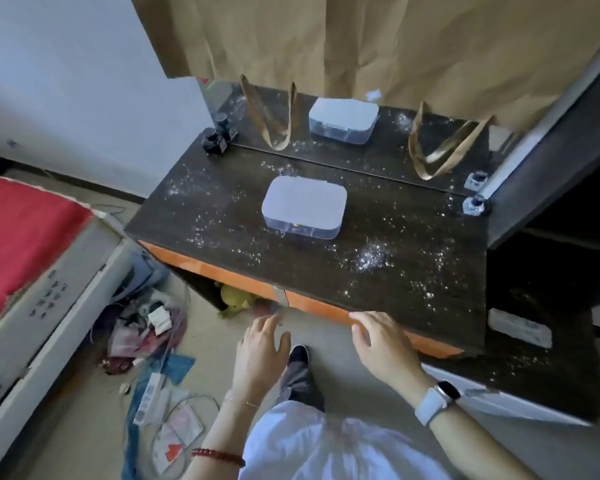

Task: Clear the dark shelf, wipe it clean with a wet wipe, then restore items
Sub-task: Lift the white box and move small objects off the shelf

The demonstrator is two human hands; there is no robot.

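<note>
The dark shelf has a wood-grain top strewn with white powder specks. A clear plastic box with a whitish lid sits near its middle. At the back left corner stands a small black ink bottle, and a small clear bottle stands at the back right. A mirror behind repeats the box and bottles. My left hand hovers with spread fingers below the shelf's front edge, holding nothing. My right hand, a white watch on its wrist, is at the front edge with fingers apart and nothing in it.
Brown paper covers the mirror, two paper loops hanging down. An orange drawer front runs under the top. A bed with a red cover is at left. Clutter and cables lie on the floor. A white power strip sits on a lower surface right.
</note>
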